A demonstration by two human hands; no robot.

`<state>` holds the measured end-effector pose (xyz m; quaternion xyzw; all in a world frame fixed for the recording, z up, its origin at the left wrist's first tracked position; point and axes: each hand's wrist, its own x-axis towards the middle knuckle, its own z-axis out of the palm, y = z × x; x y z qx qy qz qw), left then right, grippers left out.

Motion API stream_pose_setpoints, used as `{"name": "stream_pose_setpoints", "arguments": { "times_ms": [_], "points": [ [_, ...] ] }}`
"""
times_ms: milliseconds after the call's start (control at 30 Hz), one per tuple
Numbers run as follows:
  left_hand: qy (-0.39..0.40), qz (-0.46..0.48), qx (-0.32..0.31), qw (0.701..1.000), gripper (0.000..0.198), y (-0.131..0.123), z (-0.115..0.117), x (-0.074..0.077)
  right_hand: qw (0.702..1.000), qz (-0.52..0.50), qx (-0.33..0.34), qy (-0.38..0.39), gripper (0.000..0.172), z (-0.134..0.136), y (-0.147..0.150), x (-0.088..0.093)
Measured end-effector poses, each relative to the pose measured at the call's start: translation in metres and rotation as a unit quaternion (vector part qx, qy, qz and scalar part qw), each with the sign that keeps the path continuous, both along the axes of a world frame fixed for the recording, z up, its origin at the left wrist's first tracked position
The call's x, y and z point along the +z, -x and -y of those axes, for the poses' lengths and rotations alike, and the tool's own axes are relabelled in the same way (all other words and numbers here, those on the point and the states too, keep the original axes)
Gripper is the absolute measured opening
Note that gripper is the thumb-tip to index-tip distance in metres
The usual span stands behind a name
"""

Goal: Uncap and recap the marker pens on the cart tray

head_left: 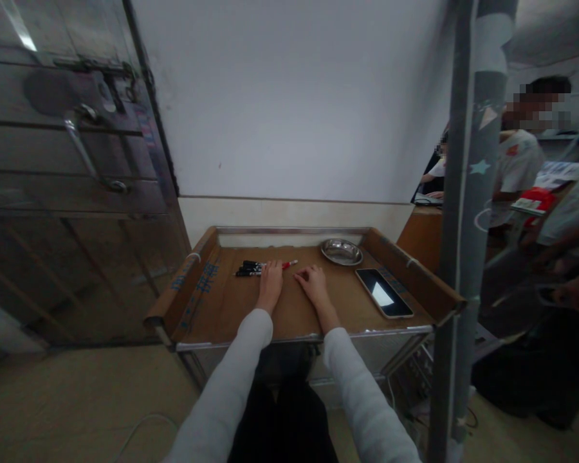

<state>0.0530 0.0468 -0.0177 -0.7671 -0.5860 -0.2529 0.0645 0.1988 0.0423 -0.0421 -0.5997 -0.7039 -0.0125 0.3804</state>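
Several black marker pens (pixel 251 267), one with a red end, lie in a small bunch on a cardboard-lined tray table (pixel 212 302). My left hand (pixel 271 280) lies flat on the cardboard with its fingers stretched out over the pens' right ends, touching them. My right hand (pixel 311 281) rests just to the right, fingers loosely curled downward on the cardboard, nothing visible in it. Both arms wear white sleeves.
A shallow metal dish (pixel 341 251) sits at the tray's back right. A phone (pixel 384 292) lies face-up near the right edge. A grey pole (pixel 466 225) stands at the right corner. Other people sit at desks beyond it. A metal door (pixel 67 167) fills the left.
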Motion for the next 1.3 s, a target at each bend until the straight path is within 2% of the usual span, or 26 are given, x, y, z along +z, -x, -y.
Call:
{"name": "stream_pose_setpoints", "arguments": {
  "times_ms": [200,367,500,700,1067,1300],
  "points": [
    [0.014,0.000,-0.001,1.000,0.031,0.001,0.003,0.005,0.998,-0.044,0.047,-0.006,0.011,-0.002,0.002,0.000],
    [0.013,0.003,-0.001,1.000,0.031,0.001,0.002,0.004,0.992,-0.055,0.111,-0.003,0.015,-0.006,0.004,0.003],
    [0.002,0.009,-0.005,1.000,0.032,0.001,0.003,0.005,0.992,-0.049,0.113,-0.001,0.018,-0.010,0.005,0.004],
    [-0.008,0.007,-0.062,0.998,0.021,0.000,0.005,0.006,0.992,-0.018,0.126,0.006,0.021,-0.009,0.007,0.009],
    [-0.004,0.003,0.003,1.000,0.016,-0.001,0.003,0.010,0.999,0.002,0.047,0.013,0.024,-0.001,0.008,0.015],
    [-0.005,0.001,0.012,1.000,0.018,0.000,0.009,0.013,0.997,0.074,-0.027,0.009,0.021,0.002,0.010,0.022]
  ]
}}
